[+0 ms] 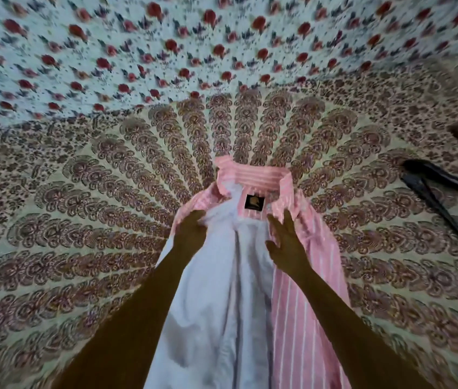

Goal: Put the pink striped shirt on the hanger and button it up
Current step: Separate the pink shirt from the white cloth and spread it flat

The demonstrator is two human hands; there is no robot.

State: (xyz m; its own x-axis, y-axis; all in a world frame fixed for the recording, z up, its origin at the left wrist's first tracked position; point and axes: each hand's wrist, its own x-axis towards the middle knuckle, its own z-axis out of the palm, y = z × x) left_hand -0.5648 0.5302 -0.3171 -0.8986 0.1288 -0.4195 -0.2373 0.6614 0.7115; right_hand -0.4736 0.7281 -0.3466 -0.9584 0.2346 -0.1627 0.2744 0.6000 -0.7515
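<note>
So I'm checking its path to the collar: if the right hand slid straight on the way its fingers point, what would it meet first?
Probably the black neck label, then the pink striped collar; the right hand points up and slightly left over the shirt's lining.

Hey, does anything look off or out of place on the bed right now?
Mostly the pink striped shirt: it lies open, pale inside up, with the left hand gripping bunched fabric near the collar. The black hanger lies apart at the right edge, not in the shirt yet.
</note>
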